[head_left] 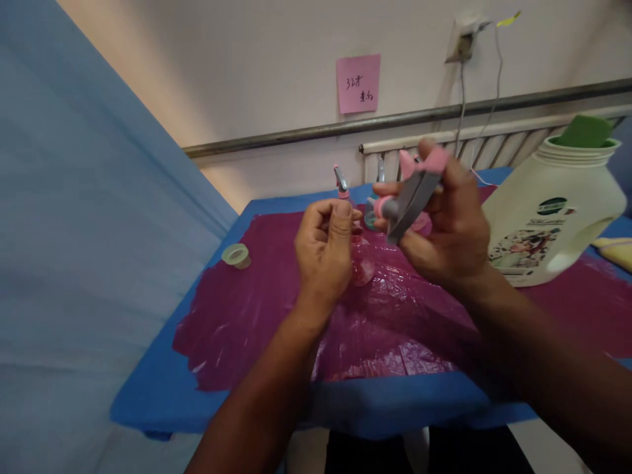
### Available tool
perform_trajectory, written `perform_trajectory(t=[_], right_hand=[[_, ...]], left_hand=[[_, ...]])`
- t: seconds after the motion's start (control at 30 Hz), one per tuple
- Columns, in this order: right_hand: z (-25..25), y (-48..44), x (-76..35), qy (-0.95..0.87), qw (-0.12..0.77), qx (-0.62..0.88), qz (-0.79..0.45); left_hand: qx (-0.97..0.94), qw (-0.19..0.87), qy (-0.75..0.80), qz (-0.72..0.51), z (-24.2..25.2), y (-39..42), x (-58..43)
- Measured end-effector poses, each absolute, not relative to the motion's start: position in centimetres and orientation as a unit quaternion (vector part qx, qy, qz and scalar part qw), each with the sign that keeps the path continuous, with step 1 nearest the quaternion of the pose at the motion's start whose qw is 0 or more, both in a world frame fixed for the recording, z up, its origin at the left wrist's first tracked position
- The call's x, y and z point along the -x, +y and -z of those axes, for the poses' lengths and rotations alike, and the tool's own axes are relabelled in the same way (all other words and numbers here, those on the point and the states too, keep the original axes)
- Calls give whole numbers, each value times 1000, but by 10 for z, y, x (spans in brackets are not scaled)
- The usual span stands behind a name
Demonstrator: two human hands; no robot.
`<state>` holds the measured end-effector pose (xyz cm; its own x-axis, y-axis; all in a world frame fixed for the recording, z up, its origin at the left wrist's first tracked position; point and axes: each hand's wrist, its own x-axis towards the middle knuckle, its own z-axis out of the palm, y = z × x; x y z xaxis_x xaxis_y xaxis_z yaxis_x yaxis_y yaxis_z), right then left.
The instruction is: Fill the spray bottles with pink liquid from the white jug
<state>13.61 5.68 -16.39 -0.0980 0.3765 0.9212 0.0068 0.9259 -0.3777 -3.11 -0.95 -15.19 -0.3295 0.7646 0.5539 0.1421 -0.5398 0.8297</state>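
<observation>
My right hand [451, 227] grips a pink-and-grey trigger spray head [415, 194], tilted and slightly blurred, above the purple plastic sheet. Close by on the left, my left hand [326, 253] is closed, thumb pressed on the curled fingers; whatever it may hold is hidden. Beside its wrist a clear round object [363, 271], perhaps a small bottle's base, shows against the sheet. Behind the left hand stands a spray bottle whose pink-and-grey trigger top [340, 181] sticks up. A teal bottle [370, 216] is partly covered by my right hand.
A large pale-green jug [538, 217] with a green scoop or funnel [585, 131] in its mouth stands at right. A small translucent cup [237, 255] lies on the purple sheet [247, 316] at left. A blue curtain [89, 217] borders the left; pipe [296, 135] and wall are behind.
</observation>
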Motion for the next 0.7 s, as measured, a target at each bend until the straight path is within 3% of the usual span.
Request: perform_trajectory(t=[0.1, 0.23, 0.5, 0.7], right_hand=[[142, 67, -134, -684, 701, 110, -171], [119, 75, -129, -665, 710, 101, -207], [136, 79, -109, -677, 646, 144, -322], [184, 86, -103, -702, 503, 218, -454]], left_hand=[[-552, 156, 454, -682, 178, 0, 54], [-608, 187, 519, -571, 210, 12, 71], [-603, 259, 580, -483, 225, 12, 65], [-614, 280, 590, -444, 221, 10, 62]])
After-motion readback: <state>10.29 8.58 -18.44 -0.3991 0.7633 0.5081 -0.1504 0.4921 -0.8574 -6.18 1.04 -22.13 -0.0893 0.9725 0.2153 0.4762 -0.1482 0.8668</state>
